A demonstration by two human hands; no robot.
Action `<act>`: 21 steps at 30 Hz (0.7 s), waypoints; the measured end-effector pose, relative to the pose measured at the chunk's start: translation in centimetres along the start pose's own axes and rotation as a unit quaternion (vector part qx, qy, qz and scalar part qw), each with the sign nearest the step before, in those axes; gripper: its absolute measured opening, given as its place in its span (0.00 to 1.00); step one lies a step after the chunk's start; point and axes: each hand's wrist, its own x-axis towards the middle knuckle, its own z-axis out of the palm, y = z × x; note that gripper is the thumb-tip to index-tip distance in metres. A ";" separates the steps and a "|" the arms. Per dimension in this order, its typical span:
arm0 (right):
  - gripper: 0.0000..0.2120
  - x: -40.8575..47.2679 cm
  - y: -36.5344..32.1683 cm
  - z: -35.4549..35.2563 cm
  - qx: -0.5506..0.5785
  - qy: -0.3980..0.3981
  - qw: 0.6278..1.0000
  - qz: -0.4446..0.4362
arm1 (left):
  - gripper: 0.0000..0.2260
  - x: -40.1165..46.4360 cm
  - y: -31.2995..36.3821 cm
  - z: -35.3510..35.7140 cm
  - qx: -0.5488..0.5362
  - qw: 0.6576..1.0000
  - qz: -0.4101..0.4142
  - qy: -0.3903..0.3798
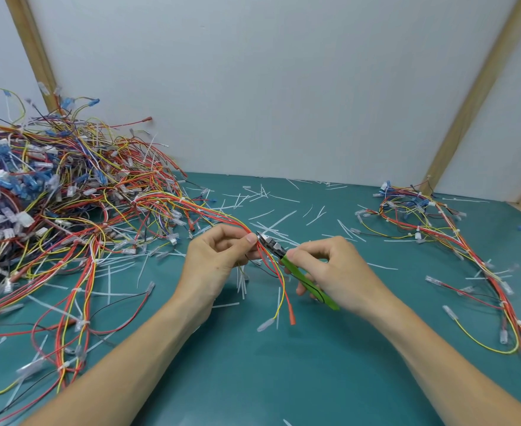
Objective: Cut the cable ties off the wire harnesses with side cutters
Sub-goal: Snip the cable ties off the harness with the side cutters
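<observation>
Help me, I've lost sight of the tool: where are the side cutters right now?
In the head view, the green-handled side cutters are just right of centre, held in the right hand, their tip at the wire bundle pinched by the left hand.

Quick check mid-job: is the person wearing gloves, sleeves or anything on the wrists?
No. Both hands, left and right, are bare, with no gloves. The forearms are uncovered right to the bottom of the picture; no sleeve, watch, band or ring shows. Fingernails look short and unpainted.

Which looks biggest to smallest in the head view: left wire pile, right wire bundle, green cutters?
1. Left wire pile
2. Right wire bundle, clearly smaller
3. Green cutters, smallest, though partly hidden by the right hand
</observation>
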 end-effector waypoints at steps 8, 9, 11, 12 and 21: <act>0.21 -0.1 -0.1 0.1 -0.013 0.000 1.000 -0.001 | 0.07 0.0 -0.1 0.0 0.026 1.000 -0.002 -0.015; 0.20 -0.1 -0.1 0.2 -0.016 0.001 1.000 -0.003 | 0.08 0.0 -0.1 0.0 0.029 0.999 -0.003 -0.017; 0.19 -0.1 0.0 0.2 -0.019 0.002 1.000 -0.004 | 0.10 0.1 -0.1 0.0 0.034 0.999 -0.004 -0.023; 0.19 -0.1 0.0 0.2 -0.018 0.003 1.000 -0.004 | 0.10 0.1 -0.1 0.0 0.035 0.999 -0.005 -0.025; 0.17 -0.4 -0.6 0.3 -0.026 0.007 1.000 -0.001 | 0.06 -0.1 0.1 0.1 0.005 0.999 -0.006 -0.032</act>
